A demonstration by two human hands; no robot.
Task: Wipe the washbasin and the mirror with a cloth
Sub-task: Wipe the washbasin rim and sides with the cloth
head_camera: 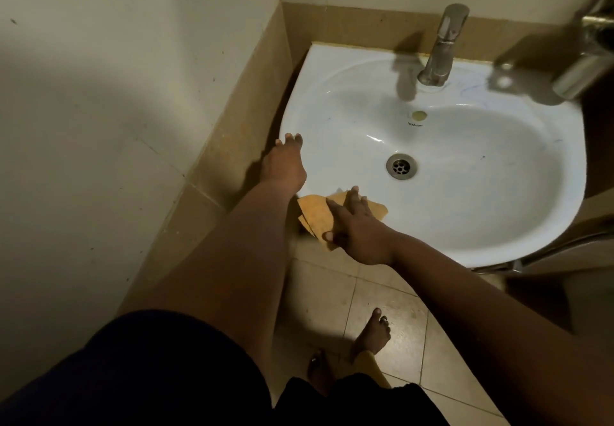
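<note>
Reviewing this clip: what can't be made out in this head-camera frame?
- Mirror: not in the head view.
- Chrome fixture at upper right: cut off by the frame edge, blurred.
- Small print under the overflow hole of the white ceramic washbasin: too small.
- Folded orange cloth: its middle hidden under the right hand.

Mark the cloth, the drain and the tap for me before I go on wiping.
cloth (pixel 314 214): head view, on the bare orange part left of the right hand's fingers.
drain (pixel 401 166): head view, on the metal grate at the bowl's bottom.
tap (pixel 440 46): head view, on the middle of the upright metal body.
</note>
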